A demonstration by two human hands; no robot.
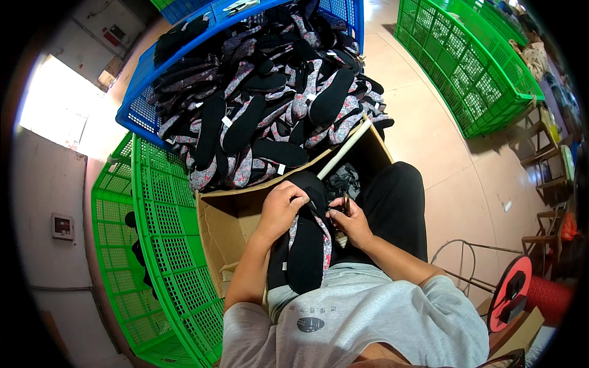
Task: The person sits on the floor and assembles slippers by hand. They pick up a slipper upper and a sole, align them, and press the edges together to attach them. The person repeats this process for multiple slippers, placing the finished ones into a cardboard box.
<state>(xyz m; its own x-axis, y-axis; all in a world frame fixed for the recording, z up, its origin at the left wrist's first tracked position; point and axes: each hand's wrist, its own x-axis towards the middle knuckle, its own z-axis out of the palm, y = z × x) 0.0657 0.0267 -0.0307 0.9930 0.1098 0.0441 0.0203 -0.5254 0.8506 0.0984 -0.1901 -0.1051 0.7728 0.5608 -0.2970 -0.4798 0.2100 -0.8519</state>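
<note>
On my lap lies a slipper (308, 257) with a black sole and a grey-and-red floral lining. My left hand (283, 208) is closed on the upper part of it, thumb and fingers pinching the black cloth. Close beside it, my right hand (350, 222) is closed around a slim dark tool (346, 203), whose exact kind I cannot make out. The right fingertips come up against the edge of the slipper. Just beyond my hands, a big heap of similar slippers (257, 116) fills the space, many with small white tags.
A blue plastic crate (138, 101) holds the heap, which spills toward a cardboard box (215, 236) with a pale tube (343, 150) across it. Green crates (169, 257) stand at left, another green crate (466, 67) at far right. At lower right are a red spool (512, 291) and wooden stools (543, 147).
</note>
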